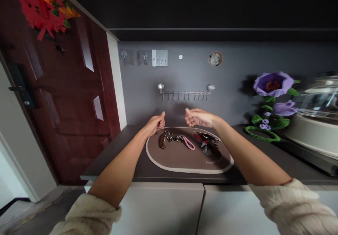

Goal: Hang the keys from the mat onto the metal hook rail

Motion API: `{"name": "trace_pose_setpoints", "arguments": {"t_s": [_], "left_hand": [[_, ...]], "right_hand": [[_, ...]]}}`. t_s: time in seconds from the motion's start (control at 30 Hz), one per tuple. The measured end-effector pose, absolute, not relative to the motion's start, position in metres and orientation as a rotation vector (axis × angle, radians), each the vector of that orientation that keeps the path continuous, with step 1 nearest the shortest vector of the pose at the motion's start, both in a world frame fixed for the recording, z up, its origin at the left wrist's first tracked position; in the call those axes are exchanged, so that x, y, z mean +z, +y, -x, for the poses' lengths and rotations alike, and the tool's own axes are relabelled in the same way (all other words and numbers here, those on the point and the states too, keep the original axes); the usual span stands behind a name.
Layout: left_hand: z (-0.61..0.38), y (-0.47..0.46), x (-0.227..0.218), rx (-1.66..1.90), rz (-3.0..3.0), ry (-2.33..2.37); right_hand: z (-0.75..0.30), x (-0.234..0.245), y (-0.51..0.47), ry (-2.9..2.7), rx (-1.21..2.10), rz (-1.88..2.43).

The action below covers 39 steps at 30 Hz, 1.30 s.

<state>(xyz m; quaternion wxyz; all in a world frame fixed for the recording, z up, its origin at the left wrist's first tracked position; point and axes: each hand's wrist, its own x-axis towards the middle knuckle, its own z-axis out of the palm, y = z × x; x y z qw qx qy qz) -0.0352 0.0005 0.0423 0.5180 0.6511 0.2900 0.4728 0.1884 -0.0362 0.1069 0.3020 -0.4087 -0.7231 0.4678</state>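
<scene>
My left hand point(156, 122) and right hand point(197, 118), loosely curled and empty, hover above two key bunches: a pink-looped set point(177, 139) below the left, a red-tagged set point(207, 140) below the right. I judge the next step a downward reach and pinch.

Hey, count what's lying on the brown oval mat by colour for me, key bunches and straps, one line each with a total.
Brown tag key bunch: 1
Pink strap: 1
Red and black key bunch: 1
Total on the mat: 3

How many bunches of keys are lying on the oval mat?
2. One bunch with a pink loop lies at the mat's left-centre, near the left hand. One red-and-black bunch lies at right, below the right hand.
</scene>
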Motion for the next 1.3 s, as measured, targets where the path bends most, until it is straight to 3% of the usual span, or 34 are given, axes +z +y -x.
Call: {"name": "trace_pose_setpoints", "arguments": {"t_s": [0.13,0.37,0.6,0.77,1.0,1.17,1.3], "left_hand": [[0.042,0.004,0.04,0.995,-1.421,0.646],[0.051,0.012,0.027,0.89,-1.335,0.651],[0.048,0.013,0.029,0.996,-1.425,0.734],[0.038,0.018,0.02,1.254,-1.796,0.979],[0.036,0.02,0.012,1.038,-2.437,1.386],[0.037,0.02,0.01,0.922,-2.448,1.35],[0.037,0.02,0.008,0.873,-2.401,1.324]], "right_hand": [[-0.212,0.078,-0.026,-1.539,1.26,1.003],[-0.219,0.058,-0.019,-1.441,1.327,1.044],[-0.203,0.07,-0.016,-1.416,1.358,0.982],[-0.175,0.074,-0.006,-1.388,1.337,1.051],[-0.133,0.043,0.011,-1.592,0.898,1.312],[-0.128,0.02,0.02,-1.906,0.508,1.389],[-0.128,0.012,0.02,-2.014,0.442,1.454]]}}
